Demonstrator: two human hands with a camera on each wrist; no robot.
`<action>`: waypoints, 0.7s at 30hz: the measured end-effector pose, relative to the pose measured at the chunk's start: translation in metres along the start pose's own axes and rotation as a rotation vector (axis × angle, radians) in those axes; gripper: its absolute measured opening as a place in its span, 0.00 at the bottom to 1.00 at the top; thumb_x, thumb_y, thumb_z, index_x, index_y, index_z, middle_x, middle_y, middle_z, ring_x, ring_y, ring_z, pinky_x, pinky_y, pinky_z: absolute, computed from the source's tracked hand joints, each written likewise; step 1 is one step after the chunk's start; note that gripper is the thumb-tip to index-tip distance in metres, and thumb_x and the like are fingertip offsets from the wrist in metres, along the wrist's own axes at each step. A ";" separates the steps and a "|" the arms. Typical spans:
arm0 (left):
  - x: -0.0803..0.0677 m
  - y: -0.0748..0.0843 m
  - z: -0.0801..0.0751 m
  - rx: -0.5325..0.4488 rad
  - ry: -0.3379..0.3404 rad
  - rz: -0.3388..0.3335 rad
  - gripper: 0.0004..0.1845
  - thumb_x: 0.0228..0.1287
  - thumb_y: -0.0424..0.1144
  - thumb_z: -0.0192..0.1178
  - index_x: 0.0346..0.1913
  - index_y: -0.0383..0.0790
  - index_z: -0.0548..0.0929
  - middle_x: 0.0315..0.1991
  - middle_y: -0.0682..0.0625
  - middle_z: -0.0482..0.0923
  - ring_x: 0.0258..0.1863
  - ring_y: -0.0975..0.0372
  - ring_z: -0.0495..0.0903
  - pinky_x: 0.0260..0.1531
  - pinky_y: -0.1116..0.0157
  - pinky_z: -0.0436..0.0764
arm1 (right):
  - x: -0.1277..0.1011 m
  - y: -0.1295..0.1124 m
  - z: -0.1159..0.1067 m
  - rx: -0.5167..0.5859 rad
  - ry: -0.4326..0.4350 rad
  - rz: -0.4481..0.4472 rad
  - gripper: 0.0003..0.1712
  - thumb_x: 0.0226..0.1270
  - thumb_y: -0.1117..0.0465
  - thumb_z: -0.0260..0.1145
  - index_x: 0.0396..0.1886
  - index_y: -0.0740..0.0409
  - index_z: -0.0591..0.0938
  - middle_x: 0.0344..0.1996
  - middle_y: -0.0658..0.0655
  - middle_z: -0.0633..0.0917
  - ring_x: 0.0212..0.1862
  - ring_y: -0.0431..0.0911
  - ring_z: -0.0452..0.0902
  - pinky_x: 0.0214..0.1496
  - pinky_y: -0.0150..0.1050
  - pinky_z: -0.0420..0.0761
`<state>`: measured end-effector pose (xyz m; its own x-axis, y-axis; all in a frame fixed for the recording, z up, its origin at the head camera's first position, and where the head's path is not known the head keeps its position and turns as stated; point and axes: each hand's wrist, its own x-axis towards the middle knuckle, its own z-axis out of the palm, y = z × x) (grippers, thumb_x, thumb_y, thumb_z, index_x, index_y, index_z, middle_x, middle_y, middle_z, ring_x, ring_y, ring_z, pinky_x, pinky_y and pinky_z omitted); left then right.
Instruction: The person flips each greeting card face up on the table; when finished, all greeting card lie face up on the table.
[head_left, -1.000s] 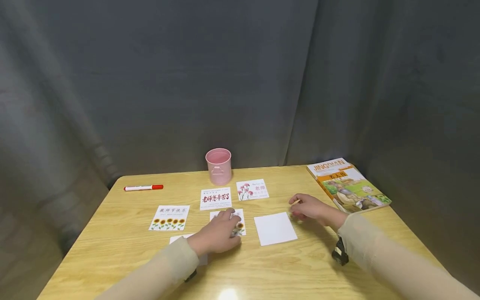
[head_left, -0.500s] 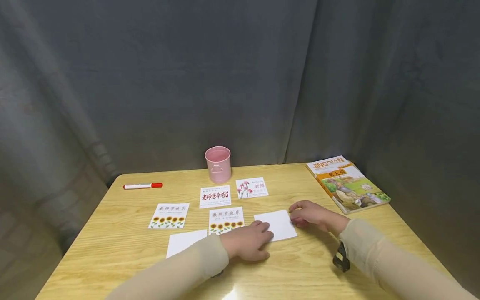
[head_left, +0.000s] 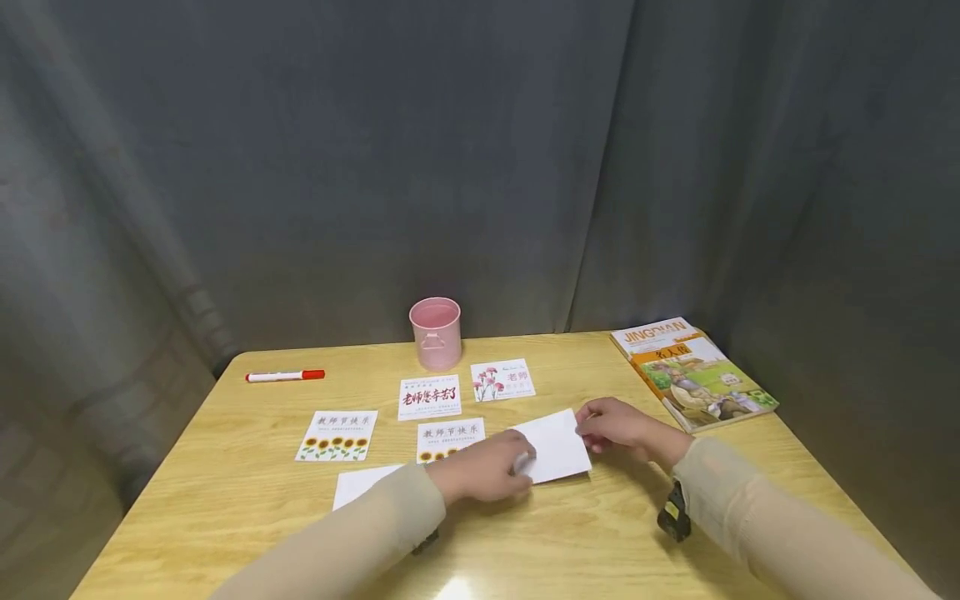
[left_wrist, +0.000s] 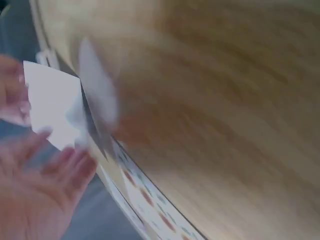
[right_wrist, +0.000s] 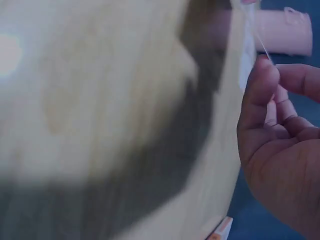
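In the head view a blank white card [head_left: 557, 446] is tilted up off the wooden table, with a dark shadow under its near edge. My right hand [head_left: 615, 429] pinches its right edge between thumb and forefinger, as the right wrist view shows, where the card appears as a thin edge. At the card's left side is my left hand [head_left: 483, 467], thumb and fingers spread apart. In the left wrist view, blurred fingers [left_wrist: 70, 167] overlap the card's lower edge. A sunflower card [head_left: 450, 435] lies partly hidden behind the left hand, and another white card [head_left: 362, 483] is partly under the left sleeve.
Farther back lie a red-lettered card [head_left: 429, 398], a pink flower card [head_left: 502, 381] and another sunflower card [head_left: 337, 436]. A pink bucket [head_left: 437, 337] stands at the table's back edge. A red-capped marker [head_left: 285, 376] lies left, books [head_left: 693, 375] right.
My left hand moved right from over the sunflower card to the blank card's left side. The blank card, flat before, is now raised, with my right hand pinching its edge.
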<state>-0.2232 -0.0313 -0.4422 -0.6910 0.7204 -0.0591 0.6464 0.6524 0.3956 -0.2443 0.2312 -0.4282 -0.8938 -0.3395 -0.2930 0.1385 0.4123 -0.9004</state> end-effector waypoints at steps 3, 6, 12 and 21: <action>0.000 -0.010 -0.008 -0.290 0.135 -0.160 0.27 0.72 0.41 0.62 0.67 0.28 0.74 0.59 0.39 0.78 0.58 0.51 0.79 0.61 0.55 0.77 | 0.000 -0.005 -0.006 0.027 0.020 -0.038 0.07 0.75 0.68 0.59 0.45 0.70 0.76 0.26 0.52 0.78 0.27 0.40 0.70 0.29 0.30 0.73; 0.000 -0.018 -0.014 -0.602 0.201 -0.275 0.24 0.75 0.38 0.59 0.66 0.25 0.76 0.47 0.39 0.83 0.46 0.51 0.83 0.49 0.54 0.84 | 0.002 -0.008 -0.008 0.091 0.030 -0.052 0.09 0.76 0.67 0.58 0.48 0.71 0.75 0.27 0.51 0.77 0.27 0.38 0.71 0.29 0.29 0.74; -0.001 -0.024 -0.015 -0.933 0.258 -0.347 0.21 0.77 0.33 0.54 0.65 0.24 0.77 0.34 0.43 0.84 0.34 0.59 0.83 0.39 0.60 0.85 | 0.006 -0.010 -0.004 0.230 0.054 -0.022 0.11 0.78 0.69 0.57 0.53 0.73 0.72 0.31 0.56 0.83 0.33 0.40 0.83 0.36 0.31 0.84; -0.001 -0.017 -0.014 -1.078 0.406 -0.329 0.17 0.77 0.34 0.54 0.59 0.24 0.81 0.59 0.35 0.80 0.59 0.41 0.80 0.63 0.49 0.76 | 0.010 -0.010 -0.001 0.356 0.140 -0.059 0.09 0.80 0.67 0.51 0.45 0.70 0.76 0.38 0.55 0.81 0.38 0.38 0.81 0.43 0.31 0.84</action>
<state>-0.2381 -0.0462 -0.4358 -0.9494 0.3025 -0.0844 -0.0503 0.1189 0.9916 -0.2555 0.2248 -0.4215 -0.9509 -0.2250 -0.2124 0.2021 0.0681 -0.9770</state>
